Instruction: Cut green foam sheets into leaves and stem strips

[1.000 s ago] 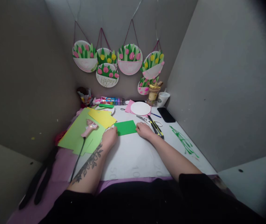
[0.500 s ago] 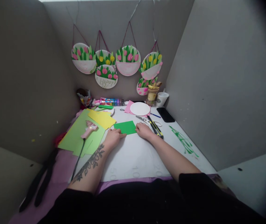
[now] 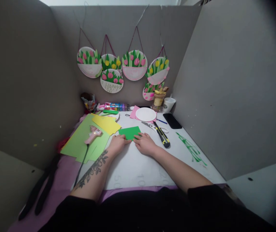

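Note:
A small green paper rectangle (image 3: 129,132) lies on the white table in front of me. My left hand (image 3: 119,143) rests at its lower left corner, the index finger stretched along the near edge. My right hand (image 3: 144,142) lies over its right side, fingers spread on the paper and pressing it down. Just right of that hand is a yellow and black cutter (image 3: 162,136), with grey scissors (image 3: 150,125) partly beneath it. A white paper plate (image 3: 146,114) sits on pink paper behind the green piece.
On the left, a pink glue gun (image 3: 93,135) lies on light green sheets (image 3: 76,137) beside yellow paper (image 3: 106,123). Green strips (image 3: 190,148) and a black phone (image 3: 172,120) are at the right. Decorated plates (image 3: 135,65) hang on the back panel.
My right hand has shifted left and nearer to me, from the paper's right edge onto its lower right part, its fingers now spread. My left hand has stayed at the lower left corner.

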Demonstrator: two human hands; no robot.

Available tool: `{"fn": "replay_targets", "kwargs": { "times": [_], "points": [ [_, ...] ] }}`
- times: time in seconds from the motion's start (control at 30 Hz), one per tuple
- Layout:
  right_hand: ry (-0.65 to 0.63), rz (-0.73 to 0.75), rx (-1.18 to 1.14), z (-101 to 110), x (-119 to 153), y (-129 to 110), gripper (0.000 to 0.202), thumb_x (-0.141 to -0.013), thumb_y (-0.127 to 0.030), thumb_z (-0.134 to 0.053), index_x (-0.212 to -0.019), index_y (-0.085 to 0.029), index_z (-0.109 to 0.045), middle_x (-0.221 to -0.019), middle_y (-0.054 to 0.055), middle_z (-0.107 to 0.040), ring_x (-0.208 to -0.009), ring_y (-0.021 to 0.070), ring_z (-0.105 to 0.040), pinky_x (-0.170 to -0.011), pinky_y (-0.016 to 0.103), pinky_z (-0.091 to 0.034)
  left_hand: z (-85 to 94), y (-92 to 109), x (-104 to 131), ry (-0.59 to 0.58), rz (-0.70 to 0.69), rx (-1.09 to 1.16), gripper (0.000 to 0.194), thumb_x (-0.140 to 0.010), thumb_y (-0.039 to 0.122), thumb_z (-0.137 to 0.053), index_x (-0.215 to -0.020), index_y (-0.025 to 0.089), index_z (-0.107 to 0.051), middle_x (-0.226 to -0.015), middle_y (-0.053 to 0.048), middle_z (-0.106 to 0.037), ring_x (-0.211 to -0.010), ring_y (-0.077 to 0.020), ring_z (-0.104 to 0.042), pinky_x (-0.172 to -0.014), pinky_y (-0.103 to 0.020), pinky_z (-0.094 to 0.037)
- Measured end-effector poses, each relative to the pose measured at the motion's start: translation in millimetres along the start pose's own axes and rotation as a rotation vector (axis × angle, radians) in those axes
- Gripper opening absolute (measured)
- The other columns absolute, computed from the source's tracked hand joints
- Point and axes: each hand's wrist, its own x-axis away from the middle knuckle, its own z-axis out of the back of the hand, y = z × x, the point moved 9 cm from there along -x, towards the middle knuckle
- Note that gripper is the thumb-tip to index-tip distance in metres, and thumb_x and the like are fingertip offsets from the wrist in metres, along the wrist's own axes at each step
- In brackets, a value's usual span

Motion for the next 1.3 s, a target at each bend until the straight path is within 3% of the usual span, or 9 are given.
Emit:
{"fn": "replay_targets", "kwargs": {
  "times": [0.2, 0.4, 0.5, 0.63, 0.77, 0.83, 0.93, 1.07, 1.3],
  "points": [
    [-0.089, -0.205, 0.132, 10, 12, 27, 0.035, -0.091, -0.024, -0.038, -0.108, -0.017, -0.068, -0.129, 0.013, -0.059, -0.125, 0.0333, -0.040, -0.102, 0.051, -0.025, 9.2, -13, 12, -0.024, 0.093, 0.008, 0.034, -0.093, 0.037, -0.042, -0.102, 0.029, -0.073, -0.098, -0.008, -0.064, -0.095, -0.0243, -0.056, -0.078, -0.033, -0.036],
    [-0.122, -0.251, 0.131, 17, 14, 35, 0.035, -0.091, -0.023, -0.037, -0.101, -0.017, -0.070, -0.117, 0.014, -0.064, -0.115, 0.0307, -0.047, -0.095, 0.043, -0.031, 15.1, -26, 23, -0.047, 0.189, -0.050, 0.030, -0.088, 0.025, -0.046, -0.094, 0.028, -0.075, -0.098, -0.009, -0.064, -0.098, -0.0263, -0.057, -0.084, -0.039, -0.036],
    [-0.123, -0.240, 0.114, 17, 14, 34, 0.035, -0.091, -0.022, -0.037, -0.099, -0.016, -0.070, -0.115, 0.015, -0.064, -0.113, 0.0301, -0.049, -0.093, 0.040, -0.032, 12.4, -37, 20, 0.013, 0.223, 0.006, 0.031, -0.082, 0.017, -0.050, -0.093, 0.029, -0.076, -0.098, -0.006, -0.065, -0.096, -0.0229, -0.058, -0.085, -0.036, -0.038],
    [-0.123, -0.217, 0.105, 15, 13, 35, 0.035, -0.091, -0.022, -0.037, -0.101, -0.016, -0.070, -0.115, 0.014, -0.065, -0.111, 0.0294, -0.051, -0.091, 0.038, -0.033, 16.8, -49, 12, 0.224, 0.281, 0.079, 0.035, -0.081, 0.012, -0.048, -0.101, 0.023, -0.074, -0.103, -0.006, -0.068, -0.098, -0.0195, -0.060, -0.089, -0.030, -0.043],
    [-0.122, -0.215, 0.099, 15, 14, 35, 0.036, -0.091, -0.023, -0.037, -0.105, -0.016, -0.069, -0.119, 0.014, -0.064, -0.112, 0.0294, -0.052, -0.092, 0.038, -0.034, 10.9, -11, 4, 0.248, 0.036, 0.166, 0.037, -0.088, 0.014, -0.042, -0.112, 0.020, -0.069, -0.117, -0.006, -0.066, -0.109, -0.0183, -0.058, -0.100, -0.031, -0.041],
    [-0.125, -0.221, 0.099, 16, 14, 34, 0.036, -0.091, -0.022, -0.037, -0.107, -0.015, -0.069, -0.121, 0.015, -0.063, -0.113, 0.0294, -0.052, -0.093, 0.038, -0.034, -0.1, 22, 3, 0.148, -0.141, 0.194, 0.041, -0.090, 0.021, -0.044, -0.129, 0.018, -0.057, -0.133, -0.008, -0.058, -0.127, -0.0211, -0.047, -0.107, -0.035, -0.036],
    [-0.114, -0.220, 0.101, 18, 14, 32, 0.035, -0.091, -0.022, -0.038, -0.108, -0.015, -0.068, -0.122, 0.015, -0.063, -0.114, 0.0290, -0.052, -0.094, 0.038, -0.034, -21.2, 49, 4, -0.050, -0.195, 0.175, 0.060, -0.089, 0.039, -0.050, -0.142, 0.012, -0.039, -0.148, -0.014, -0.040, -0.140, -0.0297, -0.030, -0.111, -0.046, -0.030],
    [-0.091, -0.210, 0.113, 18, 13, 31, 0.033, -0.090, -0.021, -0.041, -0.104, -0.015, -0.070, -0.118, 0.015, -0.065, -0.110, 0.0289, -0.055, -0.091, 0.037, -0.037, -26.6, 50, 7, -0.124, -0.119, 0.123, 0.065, -0.090, 0.043, -0.048, -0.144, 0.010, -0.032, -0.150, -0.018, -0.034, -0.141, -0.0292, -0.028, -0.111, -0.045, -0.028],
    [-0.027, -0.210, 0.078, 18, 12, 37, 0.031, -0.089, -0.022, -0.042, -0.095, -0.015, -0.072, -0.110, 0.015, -0.068, -0.106, 0.0284, -0.058, -0.094, 0.039, -0.039, -2.4, 37, 23, -0.111, 0.034, -0.054, 0.034, -0.089, 0.033, -0.051, -0.116, 0.012, -0.055, -0.126, -0.018, -0.059, -0.120, -0.0299, -0.054, -0.100, -0.047, -0.040]
  ]
}}
